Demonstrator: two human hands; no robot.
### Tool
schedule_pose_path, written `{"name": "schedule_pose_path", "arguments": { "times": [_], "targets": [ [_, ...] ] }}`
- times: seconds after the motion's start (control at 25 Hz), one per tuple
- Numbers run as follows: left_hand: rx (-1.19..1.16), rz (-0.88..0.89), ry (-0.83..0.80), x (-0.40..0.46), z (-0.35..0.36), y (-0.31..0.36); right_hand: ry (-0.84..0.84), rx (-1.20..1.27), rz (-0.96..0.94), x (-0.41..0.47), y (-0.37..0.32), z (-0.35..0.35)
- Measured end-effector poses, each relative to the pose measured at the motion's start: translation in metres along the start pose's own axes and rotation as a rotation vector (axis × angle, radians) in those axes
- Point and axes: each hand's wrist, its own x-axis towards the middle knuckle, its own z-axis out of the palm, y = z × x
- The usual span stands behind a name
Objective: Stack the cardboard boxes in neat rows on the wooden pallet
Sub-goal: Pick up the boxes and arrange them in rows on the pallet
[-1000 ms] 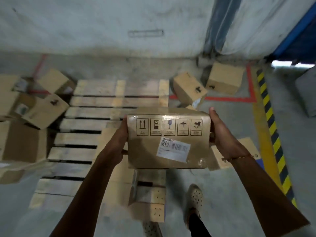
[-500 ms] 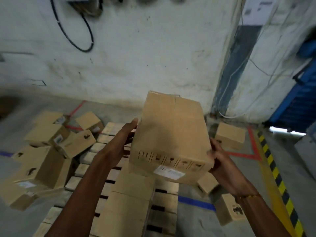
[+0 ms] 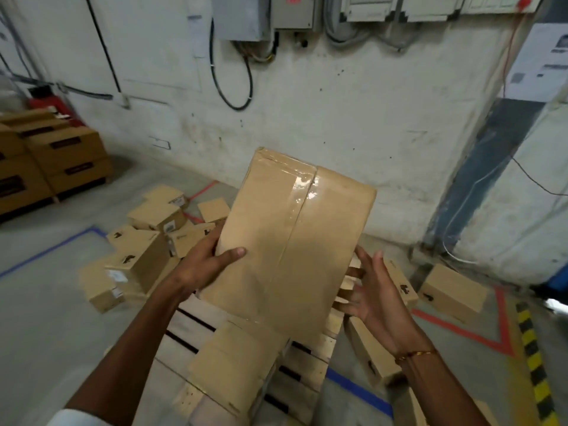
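Wooden pallet (image 3: pixel 310 362) mostly hidden behind held box (image 3: pixel 292 241).

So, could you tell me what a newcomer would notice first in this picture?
The big tan cardboard box sealed with clear tape, held up mid-frame: the left hand grips its edge, the right hand is spread open beside it. Below lies the pale wooden pallet, bearing one flat cardboard box. Loose boxes litter the floor at left.

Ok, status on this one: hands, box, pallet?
Left hand gripping taped box; right hand open, fingers spread at its edge. Box held above pallet. One box already there.
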Motion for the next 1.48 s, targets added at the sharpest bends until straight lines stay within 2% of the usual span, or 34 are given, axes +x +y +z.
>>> {"name": "schedule_pose_path", "arguments": {
  "times": [0.08,0.2,0.32,0.44,0.56,0.64,0.68,0.76,0.84,1.0,1.08,1.2,1.36,1.4,1.48],
  "targets": [
    [0.102,0.015,-0.018,-0.026,-0.005,0.002,0.001,0.125,0.059,-0.018,0.015,-0.004],
    [0.137,0.013,-0.051,-0.063,-0.011,0.005,0.094,0.238,0.114,-0.04,0.028,-0.016],
    [0.17,0.014,-0.095,-0.088,-0.023,0.014,0.016,0.256,0.217,-0.058,0.039,-0.027],
    [0.322,0.013,-0.142,-0.104,-0.042,0.031,-0.078,0.284,0.346,-0.072,0.058,-0.022],
    [0.567,0.107,-0.055,-0.117,-0.052,0.033,-0.129,0.328,0.37,-0.081,0.069,-0.001],
    [0.643,0.091,0.085,-0.126,-0.053,0.028,-0.143,0.381,0.341,-0.082,0.076,0.012],
    [0.564,0.052,0.172,-0.131,-0.052,0.026,-0.155,0.415,0.321,-0.082,0.08,0.019],
    [0.197,-0.04,0.348,-0.141,-0.043,0.031,-0.195,0.445,0.262,-0.083,0.084,0.032],
    [-0.17,-0.052,0.548,-0.145,-0.039,0.037,-0.228,0.418,0.202,-0.084,0.086,0.05],
    [-0.551,-0.014,0.776,-0.151,-0.045,0.05,-0.268,0.335,0.056,-0.091,0.091,0.089],
    [-0.679,-0.052,0.8,-0.151,-0.051,0.048,-0.281,0.312,0.017,-0.096,0.095,0.109],
    [-0.903,-0.236,0.796,-0.149,-0.064,0.023,-0.272,0.358,0.026,-0.101,0.097,0.135],
    [-0.969,-0.511,0.768,-0.158,-0.067,-0.03,-0.245,0.448,0.026,-0.105,0.103,0.165],
    [-1.07,-0.506,0.709,-0.16,-0.059,-0.04,-0.232,0.441,0.031,-0.105,0.105,0.173],
    [-1.302,-0.389,0.522,-0.16,-0.039,-0.055,-0.257,0.412,0.002,-0.105,0.111,0.19]
  ]
}}
